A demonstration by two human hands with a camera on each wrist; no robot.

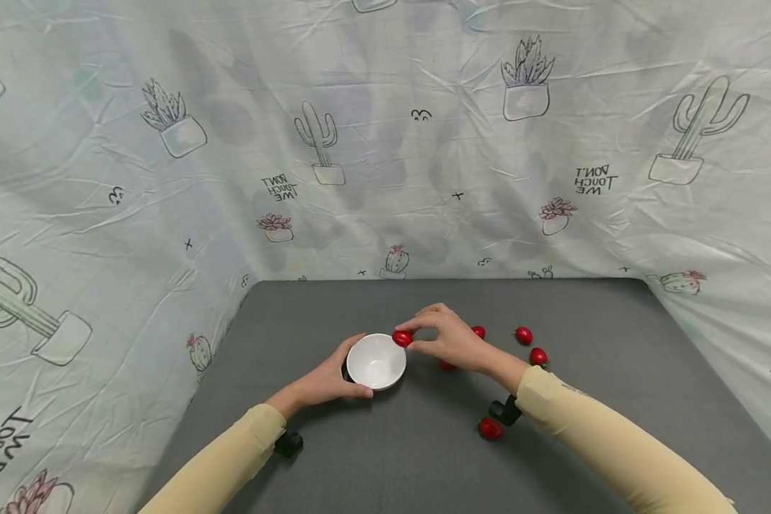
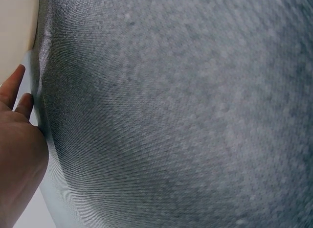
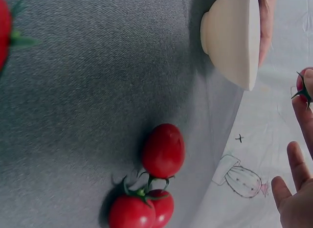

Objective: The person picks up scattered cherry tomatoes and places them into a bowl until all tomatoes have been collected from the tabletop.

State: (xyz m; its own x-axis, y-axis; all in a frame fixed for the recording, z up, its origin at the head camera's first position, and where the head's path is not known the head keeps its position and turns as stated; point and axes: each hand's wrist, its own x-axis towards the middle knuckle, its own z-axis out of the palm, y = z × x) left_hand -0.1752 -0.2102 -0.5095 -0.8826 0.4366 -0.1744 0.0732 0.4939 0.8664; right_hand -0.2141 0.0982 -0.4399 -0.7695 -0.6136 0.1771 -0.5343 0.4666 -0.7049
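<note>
A white bowl [image 1: 376,362] stands on the grey table, its inside showing no contents in the head view. My left hand [image 1: 326,378] grips it from the left, thumb on the near side and fingers along the far side. Between thumb and fingertip my right hand [image 1: 452,339] pinches a red cherry tomato [image 1: 401,338] at the bowl's right rim. The right wrist view shows the green stem of that tomato [image 3: 301,82] and the other fingers spread. In the left wrist view only part of the left hand [image 2: 22,145] appears beside the bowl.
Several more cherry tomatoes lie on the table right of the bowl: two at the right [image 1: 523,335], one nearer the front [image 1: 490,428], and others partly hidden behind the right hand [image 1: 478,332]. A cactus-print cloth [image 1: 373,143] hangs behind the table [image 1: 360,457].
</note>
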